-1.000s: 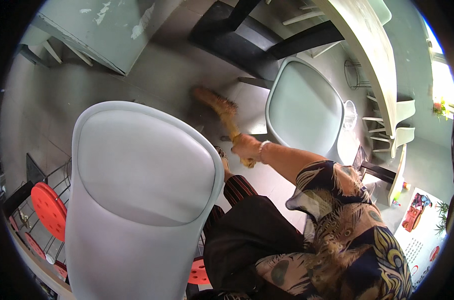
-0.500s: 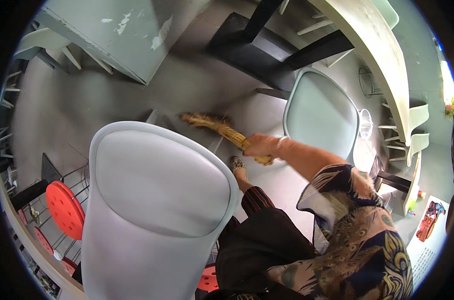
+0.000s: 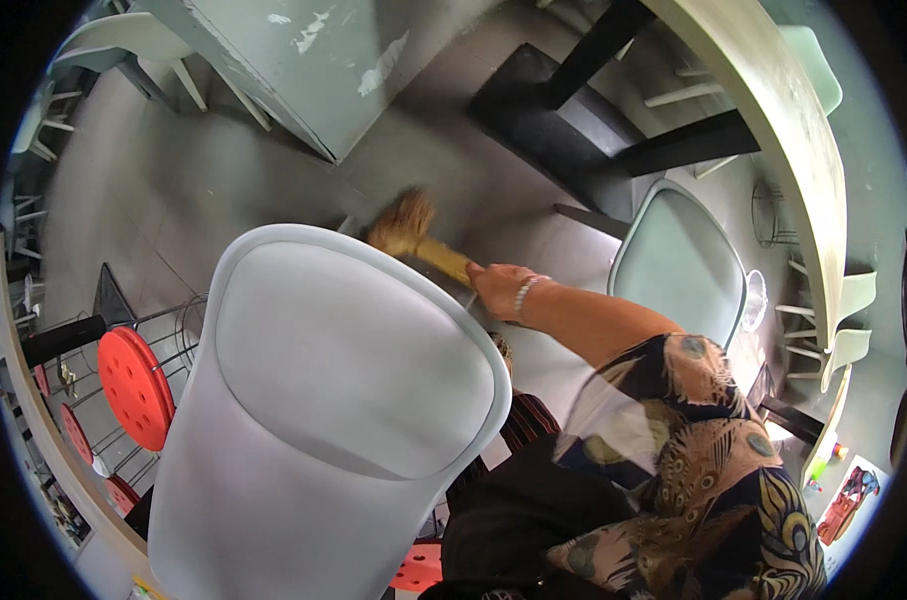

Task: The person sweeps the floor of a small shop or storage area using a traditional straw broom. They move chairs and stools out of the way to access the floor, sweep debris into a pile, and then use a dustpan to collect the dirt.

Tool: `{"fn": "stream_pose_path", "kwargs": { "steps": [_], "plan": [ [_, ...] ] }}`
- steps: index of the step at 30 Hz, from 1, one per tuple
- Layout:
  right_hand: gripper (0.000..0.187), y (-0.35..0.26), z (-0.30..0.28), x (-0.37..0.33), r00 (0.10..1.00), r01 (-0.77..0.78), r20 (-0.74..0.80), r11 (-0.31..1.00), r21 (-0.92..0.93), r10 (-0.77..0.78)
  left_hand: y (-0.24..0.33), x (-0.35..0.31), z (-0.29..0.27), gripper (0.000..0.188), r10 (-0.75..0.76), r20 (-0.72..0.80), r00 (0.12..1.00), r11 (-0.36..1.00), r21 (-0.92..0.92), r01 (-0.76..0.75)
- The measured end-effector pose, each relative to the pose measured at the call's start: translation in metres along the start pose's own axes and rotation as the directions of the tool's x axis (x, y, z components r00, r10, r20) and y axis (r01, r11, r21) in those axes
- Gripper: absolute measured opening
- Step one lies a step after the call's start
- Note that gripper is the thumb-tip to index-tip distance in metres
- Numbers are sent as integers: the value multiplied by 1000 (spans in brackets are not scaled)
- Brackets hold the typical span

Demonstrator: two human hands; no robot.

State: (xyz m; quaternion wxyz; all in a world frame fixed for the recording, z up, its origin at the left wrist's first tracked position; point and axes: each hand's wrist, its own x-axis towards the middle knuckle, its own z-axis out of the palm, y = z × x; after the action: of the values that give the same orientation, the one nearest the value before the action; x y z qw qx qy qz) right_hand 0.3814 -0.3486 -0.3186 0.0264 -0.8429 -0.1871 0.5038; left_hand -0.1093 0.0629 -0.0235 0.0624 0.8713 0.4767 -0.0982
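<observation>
My right hand [image 3: 502, 288], with a beaded bracelet at its wrist, is closed round the handle of a short straw hand broom [image 3: 406, 232]. The broom's bristles are smeared by motion and lie low near the grey floor [image 3: 264, 190], just beyond a pale grey chair [image 3: 344, 360]. This chair fills the near middle and hides part of the floor and of my legs. Stretched forward past the chair's right side, my right arm wears a peacock-feather-patterned sleeve [image 3: 709, 375]. My left hand is out of view.
Another pale chair [image 3: 679, 265] stands right, beside a table [image 3: 789, 130] on a dark pedestal base [image 3: 554, 125]. A chipped grey-green cabinet-like block [image 3: 284, 60] rises far left. Red perforated round stools [image 3: 134, 388] with wire frames stand near left.
The broom has swung, its bristle end now turned more upward in the picture and closer to the chair's top. My right hand has shifted slightly; the whole view has moved too.
</observation>
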Motion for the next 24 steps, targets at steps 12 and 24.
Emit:
{"fn": "stream_pose_path", "kwargs": {
  "steps": [12,24],
  "plan": [
    [71,20,39,-95,962,-146,-57,680,718,266,-30,7,12,59,-336,524,783,367,-692,621],
    [61,-10,146,-163,748,116,-237,229,966,620,133,-6,-16,41,-230,355,906,129,-912,390]
  ]
}}
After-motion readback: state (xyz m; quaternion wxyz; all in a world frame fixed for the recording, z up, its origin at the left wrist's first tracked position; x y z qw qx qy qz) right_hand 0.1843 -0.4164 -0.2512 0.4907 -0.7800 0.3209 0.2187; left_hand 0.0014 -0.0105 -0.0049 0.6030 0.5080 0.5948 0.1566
